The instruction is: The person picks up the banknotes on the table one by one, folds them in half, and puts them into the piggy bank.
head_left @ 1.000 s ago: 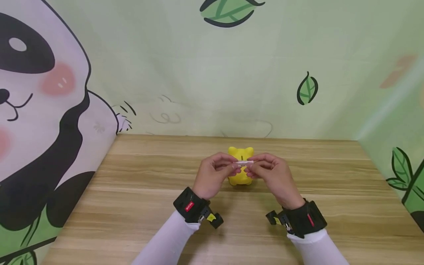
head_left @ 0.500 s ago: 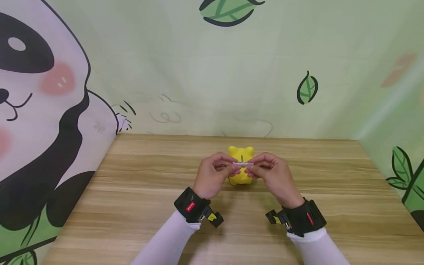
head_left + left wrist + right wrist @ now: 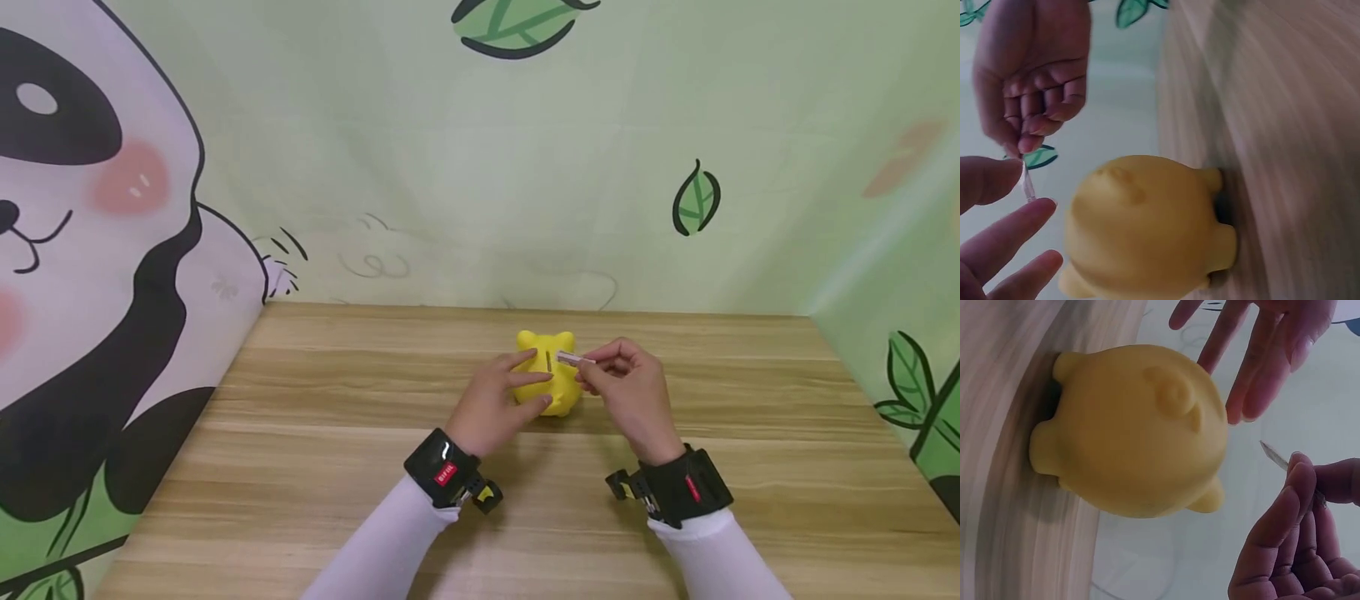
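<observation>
A yellow piggy bank [image 3: 565, 385] stands on its feet on the table, its dark coin slot [image 3: 548, 361] facing up and its curly tail towards me. With fingers spread, my left hand [image 3: 491, 406] lies at the bank's left side and over its back; whether every fingertip touches is unclear. To the right, my right hand [image 3: 636, 398] pinches a small folded strip of paper [image 3: 575, 359] between thumb and index finger. The pale strip [image 3: 1274, 454] points left, above the bank's back and beside the slot. In the left wrist view the strip [image 3: 1028, 183] appears close to my left fingertips.
The wood-grain table [image 3: 337, 400] extends on both sides of the bank. Behind it rises a pale green cloth backdrop [image 3: 420, 167] with printed leaves and a large panda at left. Both wrists wear black camera bands.
My left hand has released the paper strip and spread over the piggy bank, which has turned slightly. My right hand has kept the strip and moved a little right, turning its free end leftward.
</observation>
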Motion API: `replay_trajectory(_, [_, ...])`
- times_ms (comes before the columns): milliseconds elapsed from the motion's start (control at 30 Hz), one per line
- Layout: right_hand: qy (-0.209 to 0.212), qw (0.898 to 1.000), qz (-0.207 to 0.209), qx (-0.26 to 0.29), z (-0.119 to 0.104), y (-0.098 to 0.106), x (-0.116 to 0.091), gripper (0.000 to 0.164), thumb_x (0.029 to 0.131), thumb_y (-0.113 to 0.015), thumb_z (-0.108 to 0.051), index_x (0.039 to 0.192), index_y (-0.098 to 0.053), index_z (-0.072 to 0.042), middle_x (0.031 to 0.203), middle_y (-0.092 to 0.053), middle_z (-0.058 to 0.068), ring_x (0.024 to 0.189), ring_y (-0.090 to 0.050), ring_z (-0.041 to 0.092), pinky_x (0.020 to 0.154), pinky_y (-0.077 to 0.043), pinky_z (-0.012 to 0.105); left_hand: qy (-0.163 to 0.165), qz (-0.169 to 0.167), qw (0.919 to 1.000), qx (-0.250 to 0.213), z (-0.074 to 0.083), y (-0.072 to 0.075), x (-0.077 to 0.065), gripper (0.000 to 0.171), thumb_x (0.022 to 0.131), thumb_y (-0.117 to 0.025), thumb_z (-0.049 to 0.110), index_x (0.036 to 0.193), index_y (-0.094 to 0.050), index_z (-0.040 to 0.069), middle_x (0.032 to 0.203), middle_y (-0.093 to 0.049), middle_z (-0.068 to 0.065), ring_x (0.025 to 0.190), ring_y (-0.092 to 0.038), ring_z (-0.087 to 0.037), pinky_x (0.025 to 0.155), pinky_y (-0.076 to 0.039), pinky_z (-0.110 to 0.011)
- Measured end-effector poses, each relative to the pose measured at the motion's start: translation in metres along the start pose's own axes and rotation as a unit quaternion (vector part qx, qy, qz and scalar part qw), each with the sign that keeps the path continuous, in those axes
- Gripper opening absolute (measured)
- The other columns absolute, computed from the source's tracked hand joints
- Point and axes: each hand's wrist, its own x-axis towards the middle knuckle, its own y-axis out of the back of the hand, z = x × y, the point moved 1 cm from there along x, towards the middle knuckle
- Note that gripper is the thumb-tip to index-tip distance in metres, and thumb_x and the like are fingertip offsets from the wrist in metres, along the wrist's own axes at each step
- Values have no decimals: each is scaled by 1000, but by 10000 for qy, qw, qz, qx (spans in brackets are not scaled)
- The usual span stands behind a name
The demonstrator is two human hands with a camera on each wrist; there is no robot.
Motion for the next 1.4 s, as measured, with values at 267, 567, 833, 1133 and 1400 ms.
replay_trajectory(267, [256,9988,5,-416,6,-10,2,17,95,-72,-7,105,-65,4,92,-73,14,75,-70,8,71,-61,23,-64,-48,9986,515,-4,-6,-3,37,100,-68,33,135,-70,21,165,-42,-3,149,-41,-37,123,-34,-55])
replay_trajectory(567, [614,9886,225,-1359,11,-22,-3,11,93,-73,-10,100,-67,-4,90,-73,13,75,-67,12,64,-55,19,-179,-61,9978,636,-4,-5,-4,33,100,-67,31,131,-72,21,164,-43,-5,148,-42,-39,123,-35,-55])
replay_trajectory(833, [955,9766,570,-1842,13,-31,-7,10,91,-73,-11,97,-67,-6,87,-74,10,75,-67,17,58,-53,21,-207,-145,9968,756,-6,-7,-3,32,101,-66,33,130,-73,24,164,-43,-2,149,-42,-37,123,-34,-55])
replay_trajectory(1133, [1231,9628,691,-2302,9,-38,-1,11,88,-73,-10,96,-67,-7,80,-72,9,70,-65,18,56,-49,23,-208,-240,9965,772,-5,-7,-3,33,101,-64,33,131,-72,21,164,-43,-3,151,-41,-33,124,-33,-54])
replay_trajectory(1400, [1123,9597,189,-2567,6,-38,10,15,91,-76,-20,96,-73,-6,83,-74,9,74,-69,21,59,-52,27,-306,-221,9959,820,-5,-6,-2,28,101,-65,31,123,-77,19,163,-45,-4,150,-43,-31,123,-35,-53])
